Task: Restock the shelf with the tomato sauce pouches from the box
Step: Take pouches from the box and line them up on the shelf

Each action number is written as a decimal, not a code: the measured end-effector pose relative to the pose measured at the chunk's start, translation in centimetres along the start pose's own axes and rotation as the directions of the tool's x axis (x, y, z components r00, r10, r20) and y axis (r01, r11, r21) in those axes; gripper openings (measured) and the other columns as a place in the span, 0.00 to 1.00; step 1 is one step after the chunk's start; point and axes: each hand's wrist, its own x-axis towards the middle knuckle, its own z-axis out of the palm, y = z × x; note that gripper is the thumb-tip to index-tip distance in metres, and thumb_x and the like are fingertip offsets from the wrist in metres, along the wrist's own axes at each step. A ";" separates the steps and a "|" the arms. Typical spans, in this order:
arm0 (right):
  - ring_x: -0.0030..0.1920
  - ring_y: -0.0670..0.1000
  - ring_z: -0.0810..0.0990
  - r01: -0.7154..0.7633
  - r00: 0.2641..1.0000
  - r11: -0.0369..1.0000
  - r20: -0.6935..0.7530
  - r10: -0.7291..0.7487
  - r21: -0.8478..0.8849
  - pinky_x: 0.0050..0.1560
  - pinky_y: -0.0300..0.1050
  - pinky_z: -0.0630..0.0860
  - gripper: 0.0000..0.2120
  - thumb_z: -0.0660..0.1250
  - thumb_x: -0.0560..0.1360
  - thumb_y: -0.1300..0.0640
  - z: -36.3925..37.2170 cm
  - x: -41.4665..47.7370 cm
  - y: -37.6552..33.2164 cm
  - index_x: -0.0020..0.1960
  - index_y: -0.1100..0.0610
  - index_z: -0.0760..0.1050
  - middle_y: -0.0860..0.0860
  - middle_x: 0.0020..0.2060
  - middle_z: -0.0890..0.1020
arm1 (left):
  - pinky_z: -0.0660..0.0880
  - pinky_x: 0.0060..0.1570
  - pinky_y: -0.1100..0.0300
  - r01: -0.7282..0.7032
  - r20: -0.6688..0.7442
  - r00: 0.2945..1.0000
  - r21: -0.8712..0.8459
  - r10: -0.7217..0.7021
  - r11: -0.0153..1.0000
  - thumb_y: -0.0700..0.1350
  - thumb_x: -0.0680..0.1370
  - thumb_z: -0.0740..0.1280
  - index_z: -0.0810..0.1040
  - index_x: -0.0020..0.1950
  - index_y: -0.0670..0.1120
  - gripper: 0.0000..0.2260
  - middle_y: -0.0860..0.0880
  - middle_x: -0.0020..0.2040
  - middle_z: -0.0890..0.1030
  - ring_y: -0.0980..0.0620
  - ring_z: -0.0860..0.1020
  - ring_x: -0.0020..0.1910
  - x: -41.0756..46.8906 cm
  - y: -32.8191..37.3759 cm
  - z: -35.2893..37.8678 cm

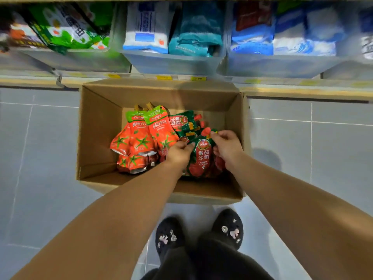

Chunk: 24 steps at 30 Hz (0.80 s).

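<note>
At the centre of the frame: an open cardboard box (161, 91) stands on the grey tiled floor (40, 148), directly below the shelf edge (302, 88).
Box, left half: orange tomato sauce pouches (141, 136) with green tops lie overlapping, spouts toward the top of the frame.
Box, right half: more green pouches (181, 121) with red caps lie heaped, partly under the hands.
Held pouch: a green ketchup pouch (201, 158) sits uppermost in the right half of the box, label up, between both hands.
Left hand (178, 151): fingers curled, pinching the pouch's left edge near its top.
Right hand (227, 146): fingers curled round the pouch's upper right corner, fingertips at the red cap.
Top of the frame: clear bins (171, 61) sit on the shelf; green bags (66, 27) fill the left one, white-and-blue bags (145, 27) and teal bags (197, 33) the middle one, and more blue and white packs the right.
Shelf edge: yellow price tags (164, 77), too blurred to read.
Bottom of the frame: black slippers (169, 235) with small charms, just below the box.
</note>
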 end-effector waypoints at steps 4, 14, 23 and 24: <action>0.34 0.46 0.72 0.132 0.990 0.991 0.054 -0.132 0.001 0.31 0.35 0.72 0.08 0.68 0.74 0.53 -2.1 -6.3 -3.4 0.42 0.52 0.68 0.49 0.37 0.74 | 0.76 0.42 0.58 -0.184 0.083 0.980 0.050 0.179 0.982 0.47 0.75 0.67 0.79 0.53 0.44 0.10 0.42 0.48 0.82 0.52 0.77 0.44 -6.0 4.5 -2.3; 0.27 0.47 0.67 0.260 0.965 0.956 -0.022 -0.260 0.132 0.29 0.38 0.68 0.08 0.68 0.74 0.53 -14.0 -17.6 -14.4 0.42 0.55 0.72 0.49 0.33 0.74 | 0.76 0.47 0.60 -0.437 0.326 0.871 0.177 0.367 0.882 0.52 0.77 0.63 0.78 0.55 0.49 0.11 0.46 0.54 0.83 0.53 0.80 0.46 -20.8 16.7 2.0; 0.29 0.45 0.79 0.252 0.956 0.960 0.186 -0.227 -0.125 0.33 0.39 0.78 0.17 0.61 0.75 0.40 -29.9 -18.8 -18.6 0.49 0.53 0.76 0.51 0.39 0.82 | 0.74 0.61 0.45 -0.404 0.324 0.877 0.101 0.354 0.909 0.58 0.76 0.62 0.76 0.41 0.49 0.14 0.39 0.53 0.83 0.39 0.80 0.54 -28.5 24.5 15.4; 0.34 0.48 0.80 0.252 0.958 0.953 0.183 -0.222 -0.166 0.38 0.42 0.78 0.20 0.59 0.74 0.38 -31.1 -18.7 -19.3 0.50 0.53 0.77 0.53 0.41 0.82 | 0.73 0.62 0.43 -0.406 0.334 0.873 0.100 0.354 0.908 0.59 0.76 0.61 0.76 0.41 0.48 0.16 0.38 0.53 0.82 0.38 0.79 0.55 -29.3 25.6 16.6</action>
